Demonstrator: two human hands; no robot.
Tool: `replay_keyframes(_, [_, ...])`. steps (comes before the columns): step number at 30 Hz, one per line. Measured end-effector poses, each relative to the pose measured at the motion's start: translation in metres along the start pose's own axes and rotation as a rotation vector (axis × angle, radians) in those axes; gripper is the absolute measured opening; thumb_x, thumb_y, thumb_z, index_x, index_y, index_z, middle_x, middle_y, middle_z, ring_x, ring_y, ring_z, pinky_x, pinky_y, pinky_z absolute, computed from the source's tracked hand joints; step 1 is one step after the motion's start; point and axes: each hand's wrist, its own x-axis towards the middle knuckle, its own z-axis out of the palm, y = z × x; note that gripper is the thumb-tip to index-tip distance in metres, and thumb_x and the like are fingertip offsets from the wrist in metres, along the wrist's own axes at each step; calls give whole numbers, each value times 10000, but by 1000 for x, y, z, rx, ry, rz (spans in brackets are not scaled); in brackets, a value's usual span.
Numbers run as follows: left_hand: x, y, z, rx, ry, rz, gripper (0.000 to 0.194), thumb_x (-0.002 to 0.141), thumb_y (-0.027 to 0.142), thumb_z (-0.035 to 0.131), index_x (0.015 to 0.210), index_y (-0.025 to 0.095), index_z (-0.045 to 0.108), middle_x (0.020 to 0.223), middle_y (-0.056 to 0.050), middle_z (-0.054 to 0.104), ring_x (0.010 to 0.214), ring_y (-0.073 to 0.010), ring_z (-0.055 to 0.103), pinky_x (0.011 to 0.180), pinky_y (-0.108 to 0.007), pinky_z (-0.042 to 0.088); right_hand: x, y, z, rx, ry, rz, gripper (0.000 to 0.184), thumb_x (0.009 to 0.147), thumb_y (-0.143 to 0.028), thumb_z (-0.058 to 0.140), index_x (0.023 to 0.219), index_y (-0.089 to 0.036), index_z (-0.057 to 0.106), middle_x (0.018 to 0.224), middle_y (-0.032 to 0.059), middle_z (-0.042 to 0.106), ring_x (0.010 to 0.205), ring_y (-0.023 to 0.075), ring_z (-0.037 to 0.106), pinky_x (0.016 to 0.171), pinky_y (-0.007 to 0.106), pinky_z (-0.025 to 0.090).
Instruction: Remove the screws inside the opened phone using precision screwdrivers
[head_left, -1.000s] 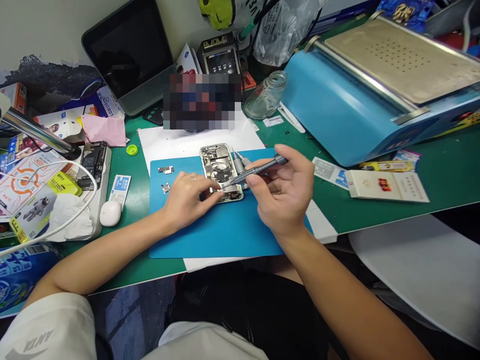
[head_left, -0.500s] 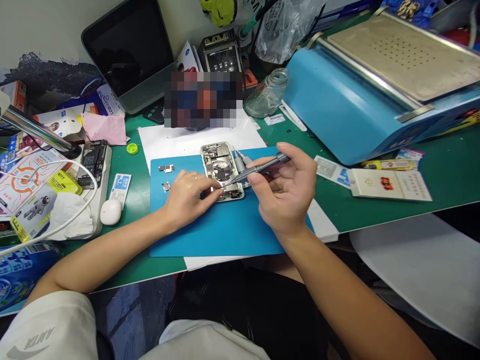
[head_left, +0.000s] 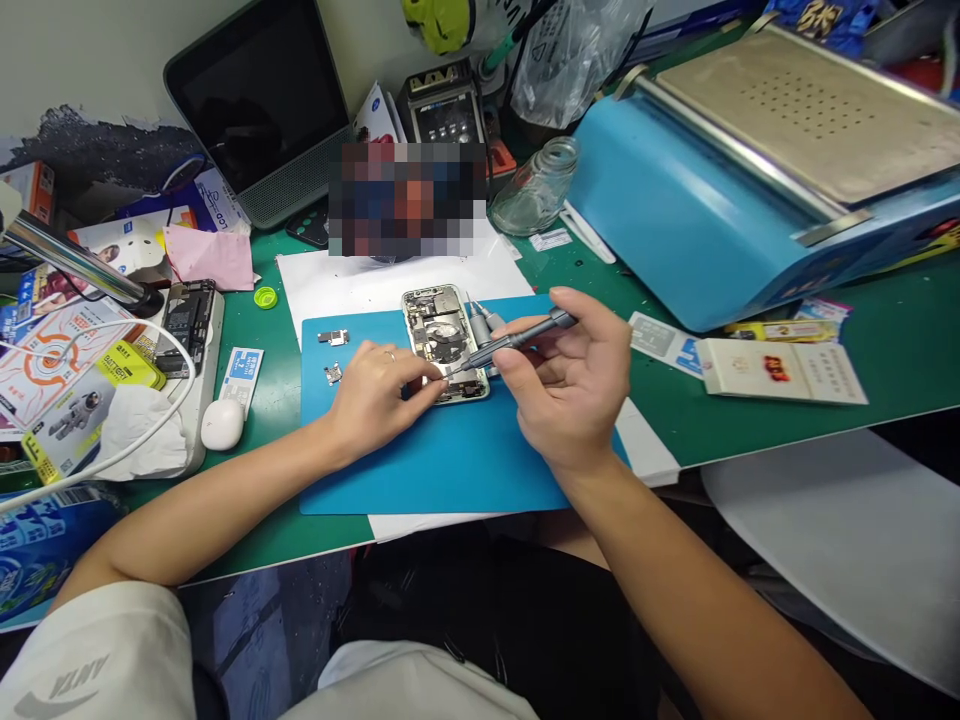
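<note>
Right hand point(head_left: 576, 385) grips a grey screwdriver point(head_left: 517, 338), its tip at the opened phone point(head_left: 442, 335) between the hands; left hand point(head_left: 375, 398) has thumb and forefinger close together at the phone's near end, pinching what, I cannot tell. Small parts point(head_left: 334, 338) lie just left of it.

The green table point(head_left: 907, 335) here carries white paper point(head_left: 319, 285), partly covered by a blue mat point(head_left: 450, 465) bearing an opened phone point(head_left: 433, 308) and two small parts point(head_left: 333, 338). A bottle cap point(head_left: 265, 298) lies leftward; a glass jar point(head_left: 529, 195) and blue machine point(head_left: 675, 215) stand rightward.
</note>
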Motion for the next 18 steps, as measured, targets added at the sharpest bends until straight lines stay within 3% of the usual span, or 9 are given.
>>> replay_keyframes(18, [0,0,0,2,6,4,188,989,360,632,884,228,715,745,30,710,708,-148,617,746,-325,317,1,-1,0,3,0,1,512,891,-298,724,1360,-341,525,998,53,731,851,232,739,751,402,679])
